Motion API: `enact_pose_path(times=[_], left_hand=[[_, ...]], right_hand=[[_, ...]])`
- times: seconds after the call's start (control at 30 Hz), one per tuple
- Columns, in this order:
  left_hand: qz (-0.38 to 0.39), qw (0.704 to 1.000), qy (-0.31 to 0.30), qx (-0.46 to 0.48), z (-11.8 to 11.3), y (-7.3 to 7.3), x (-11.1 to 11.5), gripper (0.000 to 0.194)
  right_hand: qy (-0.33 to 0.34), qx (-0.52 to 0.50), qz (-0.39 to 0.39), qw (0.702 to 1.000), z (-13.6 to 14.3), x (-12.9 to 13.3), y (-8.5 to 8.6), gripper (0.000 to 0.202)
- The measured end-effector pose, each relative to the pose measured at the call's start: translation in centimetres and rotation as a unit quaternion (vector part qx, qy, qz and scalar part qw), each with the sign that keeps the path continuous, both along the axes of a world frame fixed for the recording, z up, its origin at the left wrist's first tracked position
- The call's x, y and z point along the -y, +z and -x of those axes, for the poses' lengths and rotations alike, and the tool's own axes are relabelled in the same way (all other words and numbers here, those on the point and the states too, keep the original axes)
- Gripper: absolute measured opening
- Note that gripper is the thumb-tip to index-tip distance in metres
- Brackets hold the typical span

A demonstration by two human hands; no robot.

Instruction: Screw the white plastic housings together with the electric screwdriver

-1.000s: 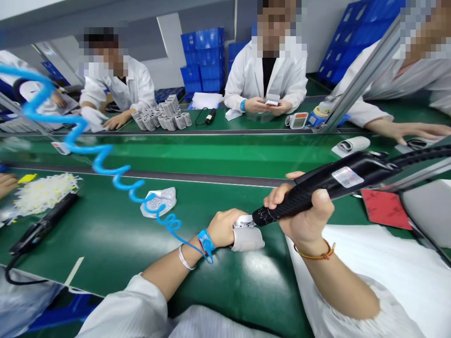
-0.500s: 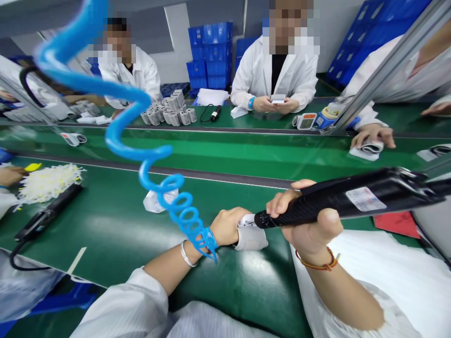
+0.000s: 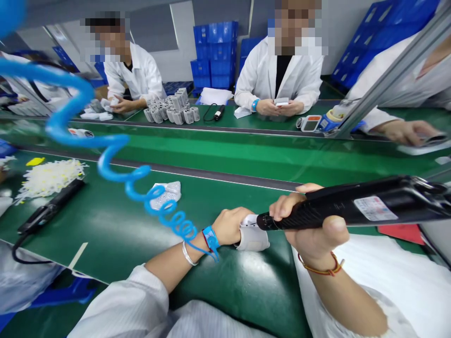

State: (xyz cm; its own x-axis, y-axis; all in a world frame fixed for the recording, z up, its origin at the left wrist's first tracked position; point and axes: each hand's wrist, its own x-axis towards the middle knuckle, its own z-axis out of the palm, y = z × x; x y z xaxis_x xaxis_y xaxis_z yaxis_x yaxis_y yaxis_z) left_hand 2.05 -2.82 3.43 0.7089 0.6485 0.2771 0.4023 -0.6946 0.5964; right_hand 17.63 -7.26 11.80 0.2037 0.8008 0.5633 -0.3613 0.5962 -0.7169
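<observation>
My right hand (image 3: 310, 225) is wrapped around a black electric screwdriver (image 3: 338, 206) with a white label, held nearly level. Its nose meets the white casing of a wrist blood pressure monitor (image 3: 254, 237), whose grey cuff is curled beneath it on the green bench. The screwdriver's bit is hidden. My left hand (image 3: 229, 226) grips the monitor from the left side, fingers closed. Around the left wrist is a blue strap (image 3: 210, 238), joined to a coiled blue cord (image 3: 176, 220) that rises to the upper left.
A clear bubble-wrap piece (image 3: 165, 195) lies on the bench. Left are a pile of white plastic parts (image 3: 52, 178) and another black screwdriver (image 3: 52, 206). White sheeting (image 3: 373, 281) and a red item (image 3: 401, 233) are at right. Co-workers (image 3: 282, 80) sit across the conveyor (image 3: 225, 157).
The view has shifted slightly and the coiled cord has swung left. My hands keep their hold on the screwdriver and monitor. At far right, a co-worker's hand has moved right with a monitor.
</observation>
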Motion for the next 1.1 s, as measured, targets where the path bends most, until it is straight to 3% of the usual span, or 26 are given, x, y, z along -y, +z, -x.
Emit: enact_pose_path(times=[0.47, 1.1], left_hand=[[0.003, 1.000, 0.005, -0.012, -0.2, 0.5, 0.1, 0.023], [-0.005, 0.999, 0.016, -0.031, -0.4, 0.6, 0.1, 0.022]], right_hand=[[-0.032, -0.032, 0.095, 0.994, -0.6, -1.0, 0.2, 0.039], [-0.027, -0.058, 0.081, 0.995, -0.5, -1.3, -0.5, 0.029]])
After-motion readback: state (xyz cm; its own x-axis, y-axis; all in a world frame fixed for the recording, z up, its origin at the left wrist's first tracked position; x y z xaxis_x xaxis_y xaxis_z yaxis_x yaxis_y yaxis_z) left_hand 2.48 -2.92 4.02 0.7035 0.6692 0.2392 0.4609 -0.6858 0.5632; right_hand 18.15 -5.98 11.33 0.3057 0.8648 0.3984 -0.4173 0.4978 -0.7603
